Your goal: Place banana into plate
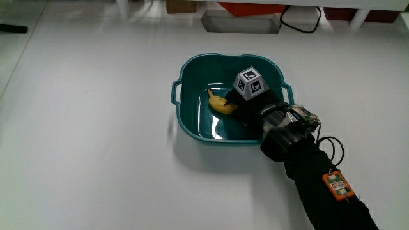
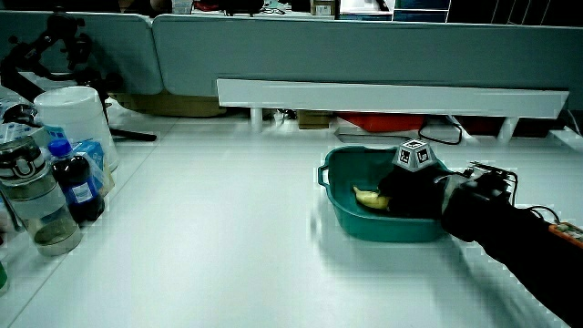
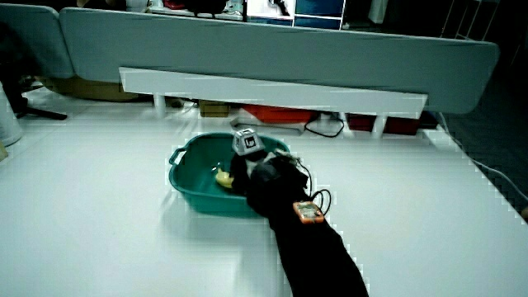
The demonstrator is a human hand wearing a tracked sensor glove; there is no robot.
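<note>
hand (image 1: pixel 255 105): inside teal plate (image 1: pixel 192 69), fingers closed around banana | banana (image 1: pixel 220 103): low over plate floor, contact not discernible | axis: banana's long axis projects from fingertips, away from forearm | next: release, judged

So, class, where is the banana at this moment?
The banana lies inside the teal plate, a deep basin-like dish, with the hand reaching in beside it. Both side views also show it there.
</note>
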